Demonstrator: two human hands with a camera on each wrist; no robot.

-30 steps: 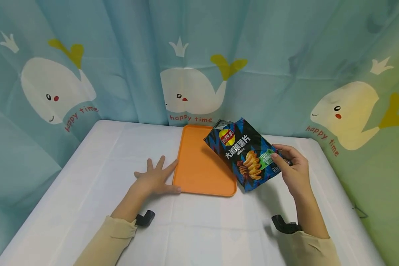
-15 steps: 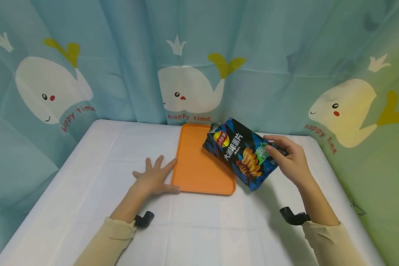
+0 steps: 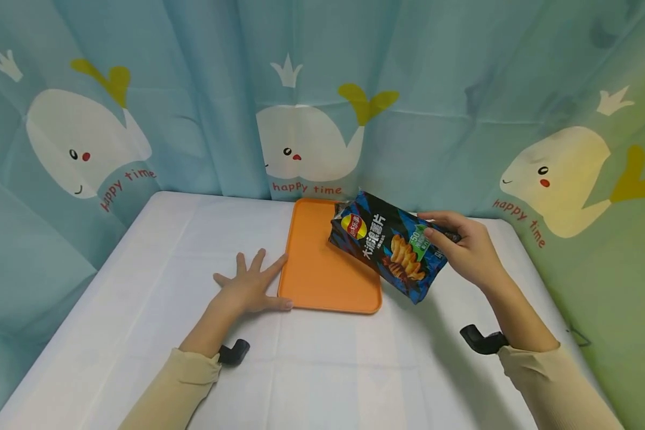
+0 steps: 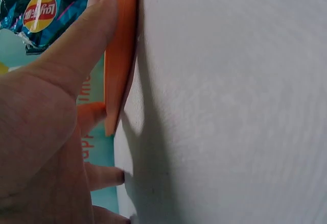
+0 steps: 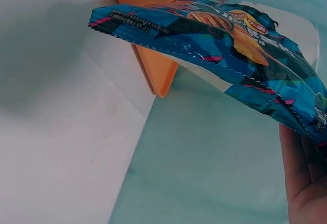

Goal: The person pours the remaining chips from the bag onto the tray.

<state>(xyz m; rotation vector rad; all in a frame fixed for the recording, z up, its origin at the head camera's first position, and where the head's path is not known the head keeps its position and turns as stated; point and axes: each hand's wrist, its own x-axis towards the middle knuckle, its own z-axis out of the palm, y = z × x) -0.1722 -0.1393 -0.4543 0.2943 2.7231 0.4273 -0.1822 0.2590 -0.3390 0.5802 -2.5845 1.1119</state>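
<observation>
My right hand (image 3: pixel 464 248) grips the right end of a blue and black bag of potato chips (image 3: pixel 389 245), thumb on its printed front. The bag tilts over the right part of an orange tray (image 3: pixel 322 275) and casts a shadow on the table. In the right wrist view the bag (image 5: pixel 230 50) spans the picture above the tray (image 5: pixel 158 71). My left hand (image 3: pixel 247 289) lies at the tray's left edge with fingers spread, thumb and index fingertip at the rim. The left wrist view has the thumb (image 4: pixel 87 40) against the tray's side (image 4: pixel 120 55).
A white cloth covers the table (image 3: pixel 322 370). Behind it hangs a blue-green curtain (image 3: pixel 204 107) printed with whales, close to the tray's far end. A black curved piece sits at each wrist, such as the right wrist's black mount (image 3: pixel 484 340).
The bag has shifted slightly left and turned a little, and my right hand has moved left and up with it while the forearm swung outward. The left hand stays at the tray.
</observation>
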